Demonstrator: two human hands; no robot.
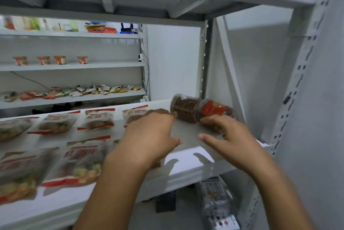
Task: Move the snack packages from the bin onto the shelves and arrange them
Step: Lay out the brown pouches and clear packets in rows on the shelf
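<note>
Bright, cool, even light comes from overhead. The left hand and right hand throw soft shadows on the shelf lip. Motion blur smears the snack packages. The far shelves look soft, and the upright bows near the frame edge.

Only "BLACK COFFEE" is legible, on the lower box.
</note>
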